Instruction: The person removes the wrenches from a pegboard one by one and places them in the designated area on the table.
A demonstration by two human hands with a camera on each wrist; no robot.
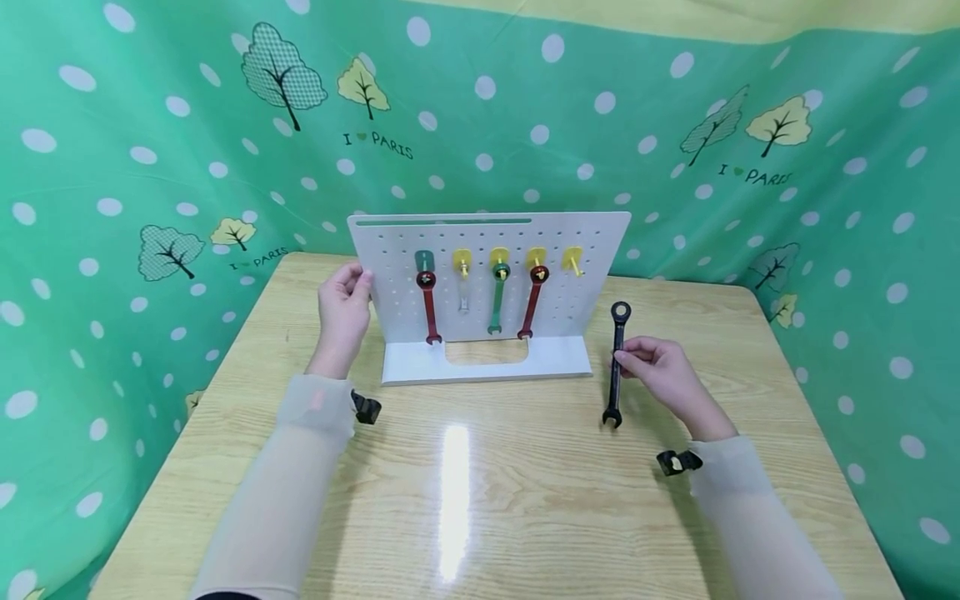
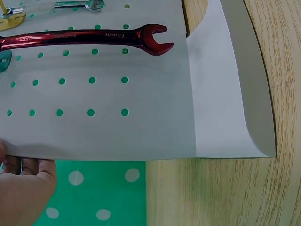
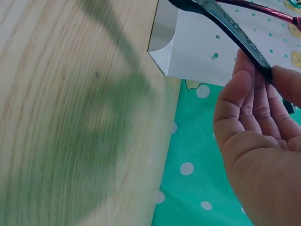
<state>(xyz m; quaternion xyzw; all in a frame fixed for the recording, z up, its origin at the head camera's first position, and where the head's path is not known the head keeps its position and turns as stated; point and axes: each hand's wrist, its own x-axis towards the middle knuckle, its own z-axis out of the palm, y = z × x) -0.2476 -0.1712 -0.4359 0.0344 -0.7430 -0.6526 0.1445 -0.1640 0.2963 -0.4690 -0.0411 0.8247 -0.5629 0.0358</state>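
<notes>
Closest to the camera, between seven and eight o'clock in the head view, your left sleeve point(image 1: 273, 492) runs up past a black wrist mount point(image 1: 367, 407) to your left hand point(image 1: 342, 312). That hand sits at nine o'clock on the white pegboard point(image 1: 397, 292), its thumb and curled fingers pinching the board's left edge. Across the board you have a red wrench point(image 1: 431, 312) on a teal hook point(image 1: 424, 257), then a short silver wrench point(image 1: 463, 297), a green wrench point(image 1: 498, 302) and a dark red wrench point(image 1: 532, 307), each on a yellow hook; one more yellow hook point(image 1: 572, 254) follows at the right. All four wrenches hang with their lower ends roughly toward six o'clock. At four o'clock from the board's middle, just beside it, is the black wrench point(image 1: 617, 332). Your right hand point(image 1: 663, 371) pinches its shaft between thumb and fingers, ring end toward twelve, open end toward six; whether that end touches the wooden table point(image 1: 540, 500) you cannot tell. Your right sleeve point(image 1: 742, 500) runs off between four and five o'clock.
</notes>
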